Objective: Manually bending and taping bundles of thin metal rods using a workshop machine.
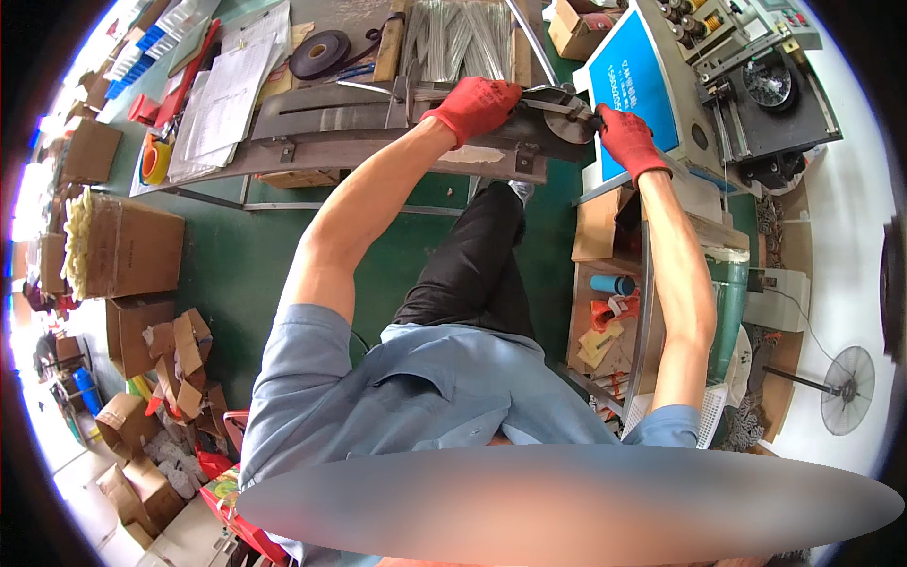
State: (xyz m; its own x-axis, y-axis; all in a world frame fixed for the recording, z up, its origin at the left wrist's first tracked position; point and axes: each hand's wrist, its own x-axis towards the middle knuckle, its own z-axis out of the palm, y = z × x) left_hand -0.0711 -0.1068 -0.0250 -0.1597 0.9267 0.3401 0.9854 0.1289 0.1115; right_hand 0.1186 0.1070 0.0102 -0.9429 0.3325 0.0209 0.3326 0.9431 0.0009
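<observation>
Both my hands wear red gloves and reach to the front edge of a dark metal workbench (331,118). My left hand (475,111) is closed beside a flat shiny metal piece (543,95); what its fingers hold is too small to make out. Just right of it sits a round metal disc (570,128), mounted at the bench's right end. My right hand (627,140) is closed at the disc's right side, its fingertips round a small dark handle (595,122). Behind my left hand, a bundle of thin silvery strips (463,42) lies between wooden bars.
A dark tape roll (319,55), paper sheets (231,90) and a yellow tape roll (155,161) lie on the bench's left. A blue and white machine (635,80) stands close by my right hand. Cardboard boxes (142,248) are stacked left; a fan (847,390) stands right.
</observation>
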